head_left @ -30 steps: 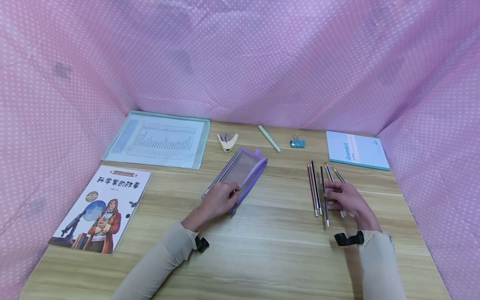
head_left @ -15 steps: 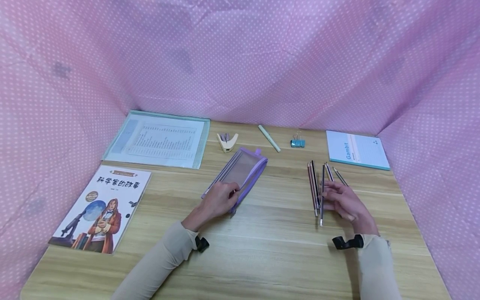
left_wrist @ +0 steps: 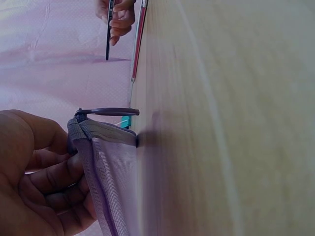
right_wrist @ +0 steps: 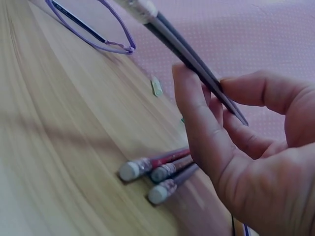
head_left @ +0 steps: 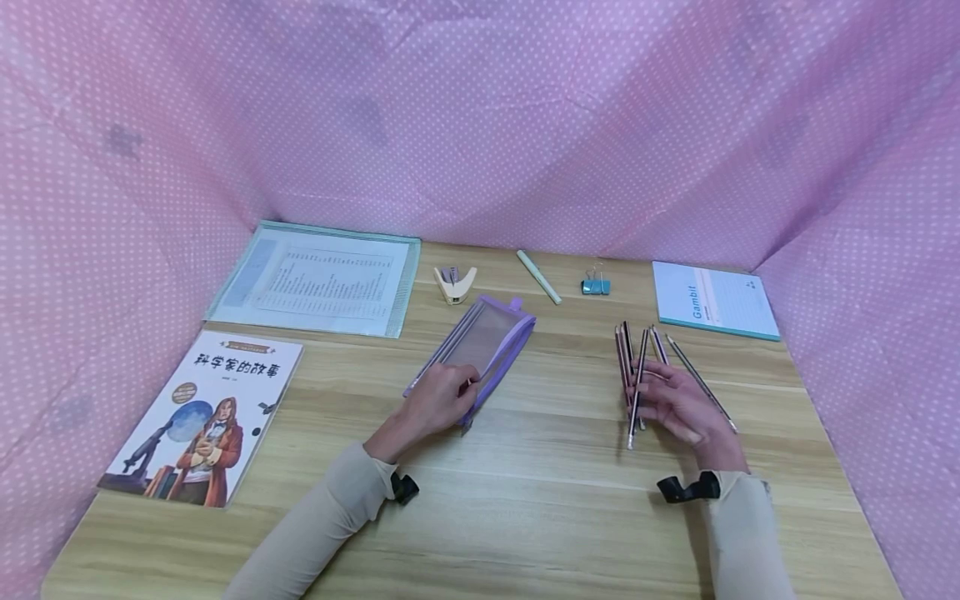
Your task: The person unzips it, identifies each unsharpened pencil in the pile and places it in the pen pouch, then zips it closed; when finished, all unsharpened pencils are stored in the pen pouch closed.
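My left hand (head_left: 438,402) pinches the near end of a purple mesh pencil case (head_left: 487,329), which has several pencils inside along its left side. Its zip edge and a zipper pull (left_wrist: 110,112) show in the left wrist view. On the right, my right hand (head_left: 684,408) pinches a dark pencil (right_wrist: 189,58) between thumb and fingers, its white eraser end toward me and raised off the table. Below and around that hand lie several more pencils, among them a reddish pencil (head_left: 622,358) and a dark one (head_left: 701,379) slanting off to the right.
A stapler-like cream tool (head_left: 454,287), a pale green pen (head_left: 538,277) and a teal binder clip (head_left: 596,287) lie along the back. The notebook (head_left: 716,300) is at back right. A document folder (head_left: 315,279) and a picture-covered book (head_left: 202,417) lie on the left.
My right hand has shifted left with the pencil, which now tilts with its eraser end further left. The slanting pencil on the right is more exposed. My left hand and the pencil case stay put.
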Demonstrator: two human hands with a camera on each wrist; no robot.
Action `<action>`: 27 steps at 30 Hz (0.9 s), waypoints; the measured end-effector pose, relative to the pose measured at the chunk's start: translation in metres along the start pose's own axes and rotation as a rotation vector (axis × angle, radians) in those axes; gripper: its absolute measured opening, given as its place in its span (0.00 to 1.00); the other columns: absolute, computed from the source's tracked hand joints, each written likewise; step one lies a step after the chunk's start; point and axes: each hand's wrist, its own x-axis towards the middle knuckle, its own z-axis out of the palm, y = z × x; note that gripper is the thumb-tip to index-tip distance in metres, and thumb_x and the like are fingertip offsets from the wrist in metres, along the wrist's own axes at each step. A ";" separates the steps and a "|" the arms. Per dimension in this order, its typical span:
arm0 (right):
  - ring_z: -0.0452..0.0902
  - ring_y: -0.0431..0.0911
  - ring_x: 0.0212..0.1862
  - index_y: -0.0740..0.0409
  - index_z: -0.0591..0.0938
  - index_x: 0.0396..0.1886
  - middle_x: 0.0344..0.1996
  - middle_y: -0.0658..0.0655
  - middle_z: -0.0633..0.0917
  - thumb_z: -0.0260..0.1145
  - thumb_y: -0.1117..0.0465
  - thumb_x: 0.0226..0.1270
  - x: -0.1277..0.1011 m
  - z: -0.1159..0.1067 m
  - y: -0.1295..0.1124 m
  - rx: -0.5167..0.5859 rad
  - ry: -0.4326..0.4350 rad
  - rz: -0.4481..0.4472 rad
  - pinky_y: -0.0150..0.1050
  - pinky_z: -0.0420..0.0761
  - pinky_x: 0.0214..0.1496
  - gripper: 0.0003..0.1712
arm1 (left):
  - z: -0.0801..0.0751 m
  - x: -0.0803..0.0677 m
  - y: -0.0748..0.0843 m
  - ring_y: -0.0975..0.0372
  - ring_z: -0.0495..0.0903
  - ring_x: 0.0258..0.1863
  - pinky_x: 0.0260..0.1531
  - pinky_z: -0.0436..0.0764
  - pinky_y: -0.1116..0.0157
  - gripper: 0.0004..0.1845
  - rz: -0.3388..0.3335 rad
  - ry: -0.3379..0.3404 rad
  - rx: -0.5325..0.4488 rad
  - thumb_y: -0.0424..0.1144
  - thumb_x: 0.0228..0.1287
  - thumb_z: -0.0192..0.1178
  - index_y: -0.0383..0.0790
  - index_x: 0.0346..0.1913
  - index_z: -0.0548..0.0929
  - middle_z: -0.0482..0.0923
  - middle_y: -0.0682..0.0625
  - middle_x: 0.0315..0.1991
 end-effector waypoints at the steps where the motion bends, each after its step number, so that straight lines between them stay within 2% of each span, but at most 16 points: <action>1: 0.86 0.45 0.49 0.61 0.73 0.61 0.47 0.55 0.85 0.36 0.79 0.75 0.001 0.001 0.001 0.007 -0.010 -0.005 0.41 0.87 0.50 0.26 | 0.000 0.000 0.000 0.70 0.71 0.18 0.16 0.66 0.77 0.05 0.001 0.000 0.000 0.28 0.59 0.61 0.35 0.32 0.86 0.83 0.48 0.23; 5: 0.85 0.44 0.49 0.61 0.72 0.61 0.47 0.54 0.85 0.36 0.80 0.75 0.003 0.006 0.003 0.021 -0.020 -0.015 0.41 0.86 0.51 0.26 | 0.000 0.000 0.000 0.69 0.71 0.18 0.16 0.66 0.77 0.05 0.003 0.004 0.000 0.28 0.59 0.61 0.34 0.32 0.87 0.83 0.48 0.23; 11: 0.85 0.44 0.48 0.59 0.74 0.58 0.46 0.52 0.85 0.40 0.79 0.74 0.010 0.018 0.010 0.006 0.059 -0.003 0.42 0.87 0.50 0.24 | 0.000 0.000 0.001 0.69 0.71 0.18 0.16 0.66 0.77 0.05 -0.003 0.003 -0.004 0.28 0.59 0.61 0.35 0.32 0.87 0.83 0.48 0.23; 16: 0.85 0.45 0.47 0.59 0.75 0.57 0.45 0.54 0.84 0.39 0.80 0.73 0.017 0.028 0.016 0.053 0.064 -0.004 0.45 0.86 0.51 0.25 | 0.001 0.000 0.001 0.69 0.71 0.18 0.16 0.66 0.77 0.04 -0.006 0.001 -0.010 0.28 0.59 0.61 0.35 0.33 0.87 0.83 0.48 0.23; 21: 0.85 0.45 0.46 0.58 0.75 0.57 0.44 0.53 0.84 0.43 0.80 0.73 0.025 0.040 0.021 0.068 0.088 0.027 0.46 0.86 0.52 0.23 | 0.001 0.000 0.000 0.69 0.71 0.18 0.16 0.67 0.77 0.04 -0.004 0.004 0.004 0.28 0.59 0.62 0.35 0.32 0.87 0.84 0.48 0.23; 27: 0.85 0.44 0.45 0.59 0.71 0.58 0.43 0.52 0.84 0.48 0.78 0.73 0.035 0.054 0.028 0.028 0.151 0.072 0.44 0.87 0.50 0.20 | 0.000 0.000 0.001 0.69 0.72 0.18 0.17 0.67 0.77 0.04 -0.010 -0.001 0.002 0.28 0.60 0.62 0.35 0.33 0.87 0.84 0.48 0.24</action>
